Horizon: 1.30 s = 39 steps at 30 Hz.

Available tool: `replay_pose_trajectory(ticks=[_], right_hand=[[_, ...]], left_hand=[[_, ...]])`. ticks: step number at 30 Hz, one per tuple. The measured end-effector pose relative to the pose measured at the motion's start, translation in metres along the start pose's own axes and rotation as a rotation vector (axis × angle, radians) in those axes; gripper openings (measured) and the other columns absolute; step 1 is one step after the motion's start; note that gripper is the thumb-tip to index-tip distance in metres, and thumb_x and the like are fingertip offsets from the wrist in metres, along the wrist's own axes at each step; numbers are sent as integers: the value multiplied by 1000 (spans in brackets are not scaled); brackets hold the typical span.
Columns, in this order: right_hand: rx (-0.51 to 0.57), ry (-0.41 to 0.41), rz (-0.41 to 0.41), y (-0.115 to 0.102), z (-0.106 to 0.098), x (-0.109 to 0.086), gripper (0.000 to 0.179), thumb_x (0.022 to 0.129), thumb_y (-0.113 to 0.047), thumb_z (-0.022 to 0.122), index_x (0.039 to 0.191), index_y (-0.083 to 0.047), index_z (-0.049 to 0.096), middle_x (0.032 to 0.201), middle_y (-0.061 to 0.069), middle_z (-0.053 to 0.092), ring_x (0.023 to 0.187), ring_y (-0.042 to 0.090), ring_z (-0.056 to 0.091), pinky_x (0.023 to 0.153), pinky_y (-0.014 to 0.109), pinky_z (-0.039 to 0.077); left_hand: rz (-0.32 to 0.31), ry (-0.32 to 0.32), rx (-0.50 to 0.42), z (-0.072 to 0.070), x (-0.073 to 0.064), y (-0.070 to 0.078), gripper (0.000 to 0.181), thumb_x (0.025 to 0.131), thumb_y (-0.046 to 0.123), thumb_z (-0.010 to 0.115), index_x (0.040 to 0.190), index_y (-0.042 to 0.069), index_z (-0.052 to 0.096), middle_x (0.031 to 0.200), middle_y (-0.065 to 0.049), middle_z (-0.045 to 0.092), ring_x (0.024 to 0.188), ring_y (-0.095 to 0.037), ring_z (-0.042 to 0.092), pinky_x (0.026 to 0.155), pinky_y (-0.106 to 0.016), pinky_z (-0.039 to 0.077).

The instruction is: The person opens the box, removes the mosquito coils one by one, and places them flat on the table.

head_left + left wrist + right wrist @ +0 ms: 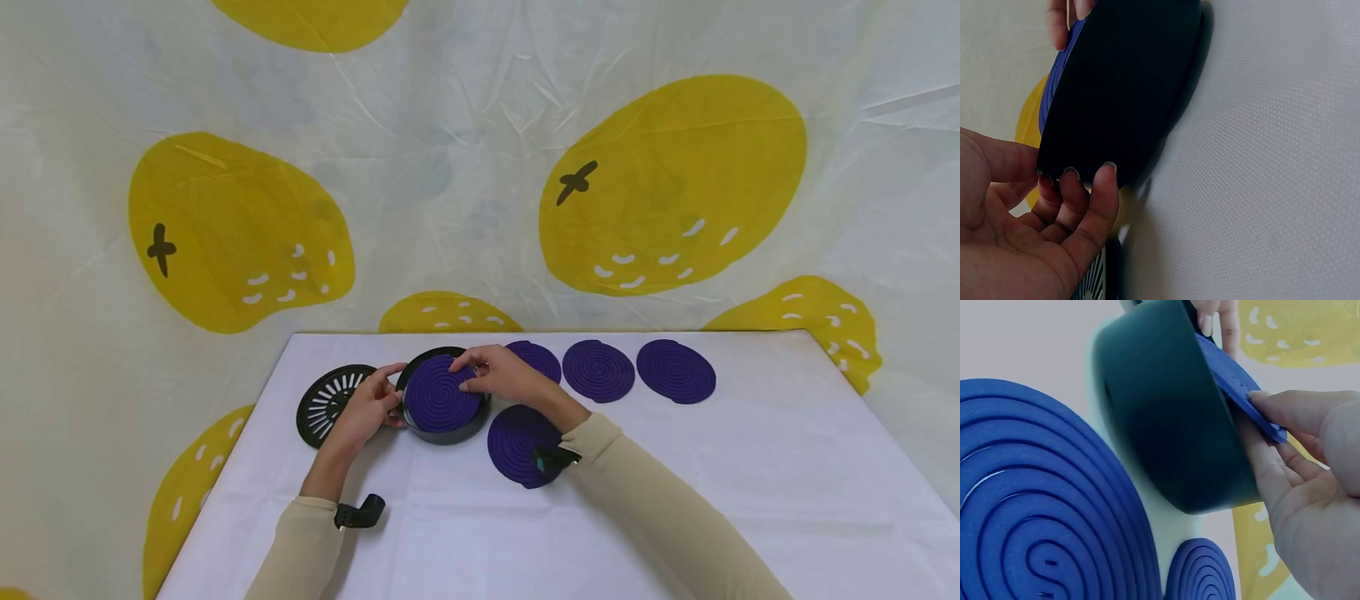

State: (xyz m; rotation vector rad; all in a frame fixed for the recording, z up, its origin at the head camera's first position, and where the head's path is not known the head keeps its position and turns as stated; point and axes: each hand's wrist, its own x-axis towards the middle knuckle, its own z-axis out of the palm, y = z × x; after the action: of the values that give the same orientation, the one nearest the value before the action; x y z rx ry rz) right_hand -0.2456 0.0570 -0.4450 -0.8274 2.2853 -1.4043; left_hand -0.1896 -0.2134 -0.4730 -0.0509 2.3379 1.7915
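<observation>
My right hand (504, 373) pinches the edge of a purple spiral mosquito coil (441, 396) between thumb and fingers. That coil lies tilted at the mouth of a round black container (448, 437), one edge raised above the rim in the right wrist view. On the container's left side, my left hand (364, 414) holds the wall, with fingertips on its outside in the left wrist view. The inside of the container is hidden by the coil. Partly behind the left hand lies a round black slotted lid (309, 412).
Along the back of the white table (465, 542) lie more purple coils, one partly behind the right hand, then a middle coil (597, 372) and a right one (677, 372). Another coil (517, 446) sits nearer, under the right wrist. A patterned cloth (457, 208) hangs behind.
</observation>
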Motion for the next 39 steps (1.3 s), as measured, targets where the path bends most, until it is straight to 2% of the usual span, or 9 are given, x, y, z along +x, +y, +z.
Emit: replay_pose_trajectory(ticks=[12, 20, 29, 36, 39], right_hand=[[3, 15, -6, 3, 2, 1, 31, 89, -7, 77, 120, -8, 73, 102, 7, 68, 67, 12, 41, 63, 23, 38], [4, 14, 11, 4, 2, 2, 30, 90, -7, 76, 120, -12, 73, 109, 2, 69, 72, 14, 45, 66, 22, 41], [-21, 4, 8, -1, -1, -3, 29, 91, -7, 76, 119, -14, 73, 111, 3, 69, 66, 10, 46, 66, 23, 43], [-57, 5, -8, -2, -2, -7, 31, 90, -8, 77, 120, -12, 71, 95, 0, 62, 74, 11, 51, 70, 22, 46], [-72, 13, -18, -3, -2, -9, 31, 89, -8, 77, 120, -12, 71, 96, 2, 62, 82, 13, 54, 73, 22, 48]], left_hand=[[3, 23, 16, 0, 1, 2, 54, 98, -5, 52, 149, 9, 47, 88, -4, 44, 74, -24, 55, 67, -43, 62], [6, 36, 50, 0, 2, 3, 52, 98, -6, 52, 147, 9, 49, 89, -5, 45, 73, -23, 56, 65, -40, 62], [10, 32, 33, 1, 1, 4, 52, 98, -5, 51, 148, 8, 49, 88, -3, 44, 73, -21, 54, 64, -38, 61], [-21, -1, 13, 3, -16, 32, 53, 97, -8, 50, 149, 2, 45, 87, -5, 44, 75, -26, 55, 71, -49, 62], [-16, 5, 4, 3, -15, 30, 54, 96, -8, 51, 149, 3, 46, 86, -5, 44, 73, -25, 55, 68, -47, 62]])
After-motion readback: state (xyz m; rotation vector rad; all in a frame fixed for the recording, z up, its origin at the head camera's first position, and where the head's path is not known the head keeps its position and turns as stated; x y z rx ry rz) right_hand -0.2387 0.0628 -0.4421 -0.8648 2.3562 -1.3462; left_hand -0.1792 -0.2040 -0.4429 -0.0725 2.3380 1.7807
